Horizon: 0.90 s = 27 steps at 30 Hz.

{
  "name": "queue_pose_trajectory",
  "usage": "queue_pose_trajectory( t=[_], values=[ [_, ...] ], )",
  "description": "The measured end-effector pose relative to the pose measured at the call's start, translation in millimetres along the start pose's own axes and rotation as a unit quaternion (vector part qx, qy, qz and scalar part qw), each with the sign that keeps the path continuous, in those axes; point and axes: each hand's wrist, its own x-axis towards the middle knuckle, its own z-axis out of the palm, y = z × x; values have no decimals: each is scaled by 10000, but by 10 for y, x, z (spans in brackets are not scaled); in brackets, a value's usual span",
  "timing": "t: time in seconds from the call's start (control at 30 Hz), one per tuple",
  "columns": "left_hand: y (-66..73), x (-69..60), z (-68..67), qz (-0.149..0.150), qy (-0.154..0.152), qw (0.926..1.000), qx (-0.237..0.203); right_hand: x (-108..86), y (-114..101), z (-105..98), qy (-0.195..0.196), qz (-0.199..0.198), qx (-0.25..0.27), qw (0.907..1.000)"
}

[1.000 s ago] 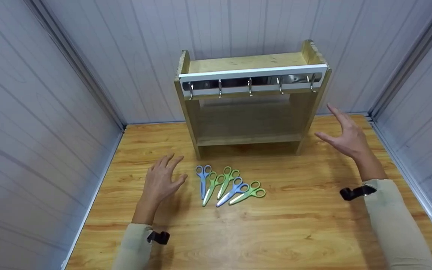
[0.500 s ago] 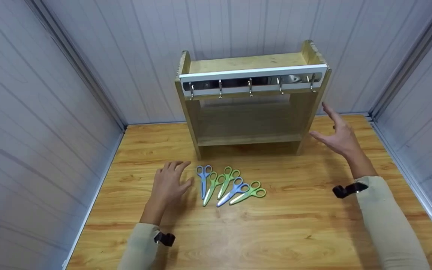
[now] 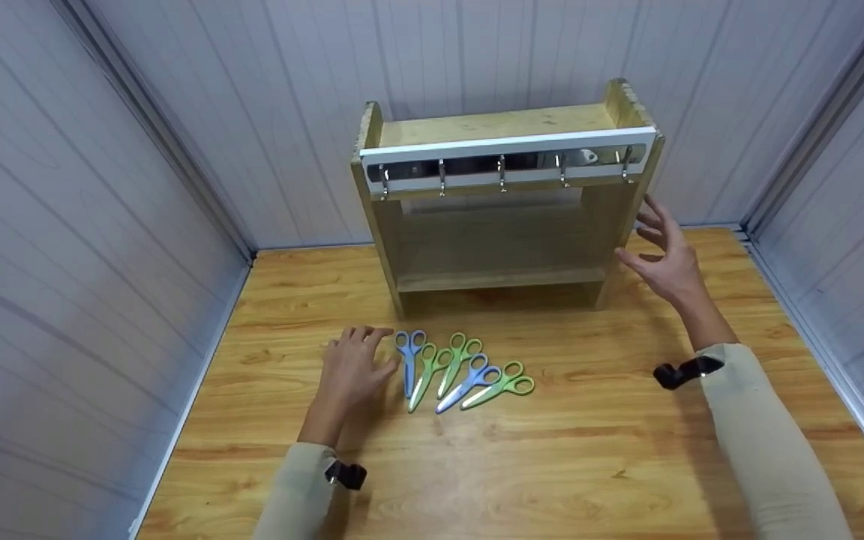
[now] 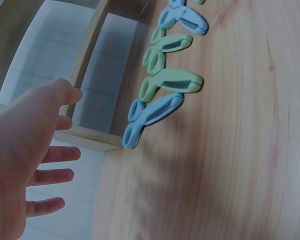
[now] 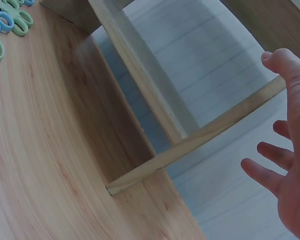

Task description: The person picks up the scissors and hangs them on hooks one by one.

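My left hand (image 3: 353, 367) hovers just left of a blue pair of scissors (image 3: 409, 364), holding nothing; in the left wrist view its fingers (image 4: 60, 154) are spread apart from the scissors. To the right lie a second blue pair (image 3: 469, 382) and three green pairs, one of them the rightmost green scissors (image 3: 503, 385). My right hand (image 3: 668, 262) is beside the right side panel (image 3: 631, 210) of a wooden shelf (image 3: 503, 281). Its thumb is near the panel's front edge, with the fingers along the outer side; whether it touches the wood I cannot tell.
A white rail (image 3: 507, 142) with several metal hooks (image 3: 502, 174) runs across the shelf's upper front. Behind stands a white panelled wall (image 3: 312, 112), with more walls at left and right. Everything rests on a wood-grain surface (image 3: 552, 465).
My left hand has moved right, closer to the leftmost blue scissors. My right hand has moved left to the shelf's right side. The scissors and shelf stay in place.
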Motion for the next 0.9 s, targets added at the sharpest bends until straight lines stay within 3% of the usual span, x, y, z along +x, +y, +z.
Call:
queue_pose_trajectory(
  t=[0.2, 0.53, 0.9],
  values=[
    [47, -5, 69, -39, -75, 9998, -154, 27, 0, 57, 84, -58, 147, 9998],
    [49, -51, 204, 93, 193, 9998, 21, 52, -36, 195, 436, -161, 404, 9981],
    [93, -34, 279, -169, -185, 9996, 125, 55, -84, 266, 316, 228, 497, 9980]
  ],
)
